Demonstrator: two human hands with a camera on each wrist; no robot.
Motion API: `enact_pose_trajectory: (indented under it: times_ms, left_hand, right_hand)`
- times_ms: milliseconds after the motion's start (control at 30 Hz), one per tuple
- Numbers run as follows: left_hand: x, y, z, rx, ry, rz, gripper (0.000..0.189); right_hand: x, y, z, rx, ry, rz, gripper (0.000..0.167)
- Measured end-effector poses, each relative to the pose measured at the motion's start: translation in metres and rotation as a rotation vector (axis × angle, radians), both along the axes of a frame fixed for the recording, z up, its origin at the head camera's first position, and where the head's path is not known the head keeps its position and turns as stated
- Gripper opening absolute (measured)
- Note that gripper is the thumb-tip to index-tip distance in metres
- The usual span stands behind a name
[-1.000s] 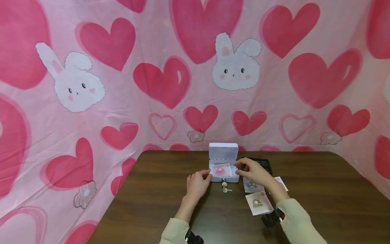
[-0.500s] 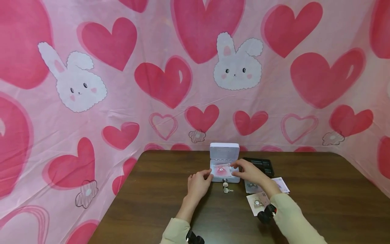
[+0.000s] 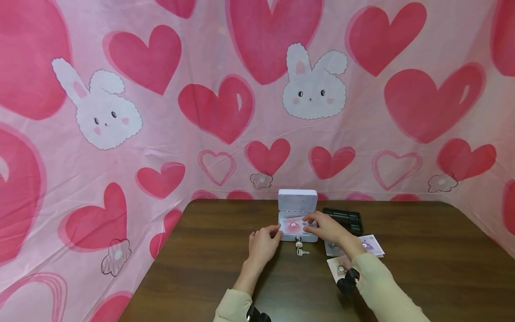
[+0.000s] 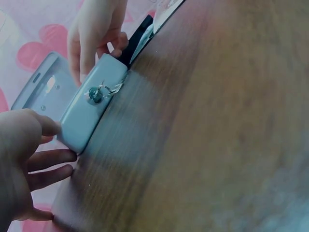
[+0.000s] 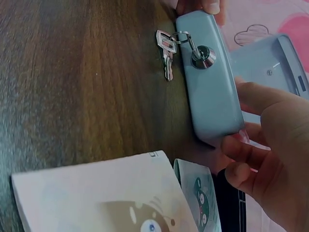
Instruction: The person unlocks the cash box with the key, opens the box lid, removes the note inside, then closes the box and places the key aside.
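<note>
A small white cash box (image 3: 287, 239) stands with its lid (image 3: 297, 203) raised and a pink play banknote (image 3: 292, 225) lying inside. Keys on a ring (image 3: 302, 252) hang from its front lock. My left hand (image 3: 262, 245) touches the box's left side; in the left wrist view the thumb rests at the top edge, and the other fingers extend along the side. My right hand (image 3: 329, 229) reaches over the right wall, thumb and finger apart at the banknote's right part. In the right wrist view, other right-hand fingers (image 5: 241, 174) bend outside the box. Whether they pinch paper is hidden.
Behind the right hand lies a black compartment tray (image 3: 355, 222). Beige play banknotes (image 3: 335, 267), purple ones (image 3: 372, 244) and grey-green ones (image 3: 332, 248) lie right of the box, partly beneath the right arm. A pink heart-patterned cloth (image 3: 225, 112) hangs behind the brown table (image 3: 209, 250).
My right hand has moved left from the box's right wall onto the banknote's right part. More of the black tray and purple banknotes shows. The left hand stays at the box's left side.
</note>
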State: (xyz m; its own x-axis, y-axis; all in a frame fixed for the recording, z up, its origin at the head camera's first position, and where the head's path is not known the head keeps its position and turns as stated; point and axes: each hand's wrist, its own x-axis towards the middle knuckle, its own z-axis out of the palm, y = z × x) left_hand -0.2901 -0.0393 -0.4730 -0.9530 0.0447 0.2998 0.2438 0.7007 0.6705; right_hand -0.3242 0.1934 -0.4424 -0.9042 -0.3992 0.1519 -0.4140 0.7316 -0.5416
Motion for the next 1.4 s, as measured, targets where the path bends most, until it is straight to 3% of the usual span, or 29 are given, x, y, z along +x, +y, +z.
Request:
enact_pose_trajectory:
  times_ms: [333, 600, 933, 1167, 1400]
  left_hand:
    - [0.000, 0.000, 0.001, 0.003, 0.005, -0.009, 0.029]
    - [0.001, 0.001, 0.002, -0.003, 0.008, -0.011, 0.029]
    - [0.001, -0.001, 0.001, -0.019, 0.020, -0.003, 0.029]
    - [0.002, -0.002, 0.000, -0.007, 0.015, -0.012, 0.028]
    - [0.000, -0.001, 0.003, 0.002, 0.004, -0.015, 0.029]
  right_hand:
    - [0.000, -0.008, 0.004, 0.038, -0.019, 0.011, 0.032]
    - [0.002, -0.019, 0.007, 0.001, 0.041, 0.042, 0.033]
    - [0.004, -0.027, 0.001, -0.021, 0.113, -0.016, 0.037]
    - [0.008, -0.026, -0.004, -0.029, 0.126, -0.056, 0.030]
    - [0.012, -0.023, -0.003, -0.092, 0.165, -0.083, 0.028]
